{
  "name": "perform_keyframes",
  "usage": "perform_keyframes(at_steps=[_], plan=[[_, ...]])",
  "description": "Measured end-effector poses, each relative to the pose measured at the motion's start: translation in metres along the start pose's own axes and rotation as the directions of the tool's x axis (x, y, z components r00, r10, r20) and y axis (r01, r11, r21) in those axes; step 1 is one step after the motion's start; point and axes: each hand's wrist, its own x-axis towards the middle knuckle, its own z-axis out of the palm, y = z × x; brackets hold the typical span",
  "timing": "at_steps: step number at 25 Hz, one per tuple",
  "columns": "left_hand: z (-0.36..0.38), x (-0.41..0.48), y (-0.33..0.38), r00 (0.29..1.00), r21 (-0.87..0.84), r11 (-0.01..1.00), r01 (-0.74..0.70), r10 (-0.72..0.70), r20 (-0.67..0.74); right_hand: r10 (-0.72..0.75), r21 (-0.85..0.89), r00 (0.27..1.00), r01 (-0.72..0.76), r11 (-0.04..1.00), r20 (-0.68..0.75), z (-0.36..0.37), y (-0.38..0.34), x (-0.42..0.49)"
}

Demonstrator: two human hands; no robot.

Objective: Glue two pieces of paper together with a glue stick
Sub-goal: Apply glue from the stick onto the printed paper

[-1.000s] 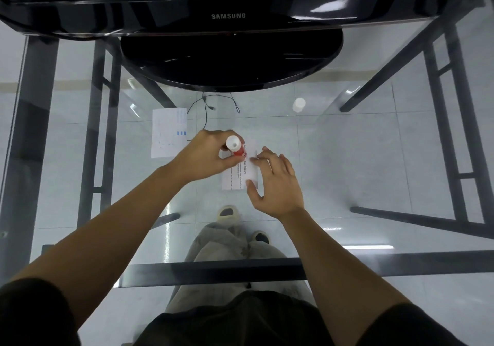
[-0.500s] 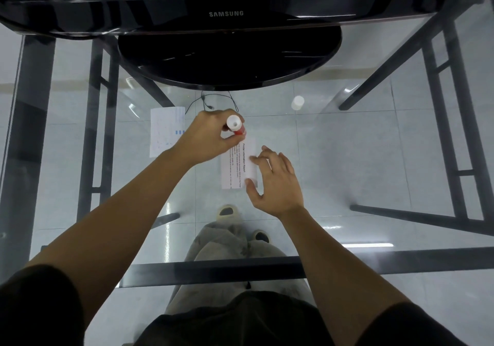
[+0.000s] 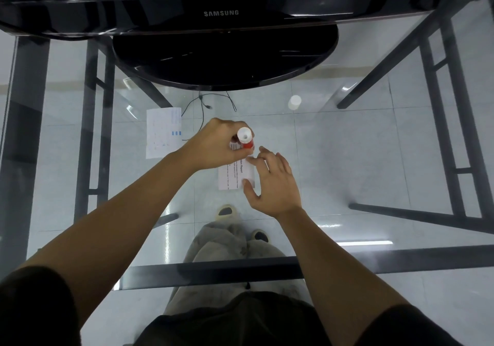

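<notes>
Glue stick (image 3: 245, 139) nearer, in left hand (image 3: 217, 145)

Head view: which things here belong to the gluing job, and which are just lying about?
Job:
- glue stick, gripped in the left hand
- printed slip, under the right hand
- second sheet, off to the left
- white cap, probably the stick's

Lying about:
- monitor
- cable near its base
</notes>
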Motion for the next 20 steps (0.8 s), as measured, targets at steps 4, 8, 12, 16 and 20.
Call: perform_keyframes(at_steps=[4,8,12,16,20], plan=[[-0.003,0.009,-0.001,0.990,0.007,0.999,0.033,-0.032,-0.138,-0.002,-0.004,1.000,0.002,1.000,-0.007,0.001,-0.001,0.000],[0.001,0.003,0.001,0.998,0.003,1.000,0.013,-0.013,-0.059,-0.003,-0.004,1.000,0.003,1.000,0.003,0.001,0.001,0.000],[0.000,0.008,0.003,0.989,0.030,0.999,0.032,-0.027,-0.146,-0.002,-0.016,1.000,0.003,1.000,0.006,0.001,0.001,0.000],[-0.009,-0.002,0.001,0.975,-0.005,0.999,0.031,-0.032,-0.219,-0.003,-0.015,1.000,0.003,1.000,0.005,0.001,0.000,0.000],[-0.001,-0.038,0.000,0.989,-0.002,1.000,0.012,-0.012,-0.146,-0.007,-0.019,1.000,0.007,1.000,0.008,0.000,-0.001,0.000]])
